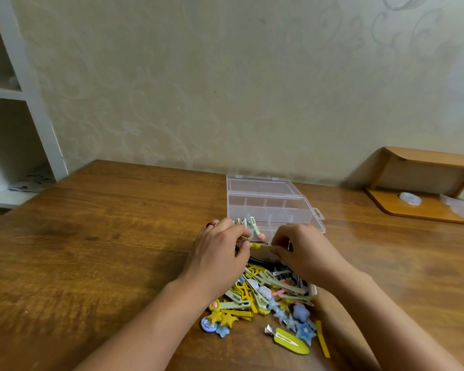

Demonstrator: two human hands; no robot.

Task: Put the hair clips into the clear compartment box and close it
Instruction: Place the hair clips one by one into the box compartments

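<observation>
A clear compartment box sits open on the wooden table, its lid folded back toward the wall. A few pale clips stand in its front left compartment. Between me and the box lies a pile of hair clips in yellow, blue, pink and cream. My left hand and my right hand meet just in front of the box, both pinching one small yellow clip between their fingertips. My hands hide the box's front wall.
The wooden table stretches wide to the left and right. A white shelf unit stands at the far left. A low wooden shelf at the far right holds a roll of clear tape and plastic bags.
</observation>
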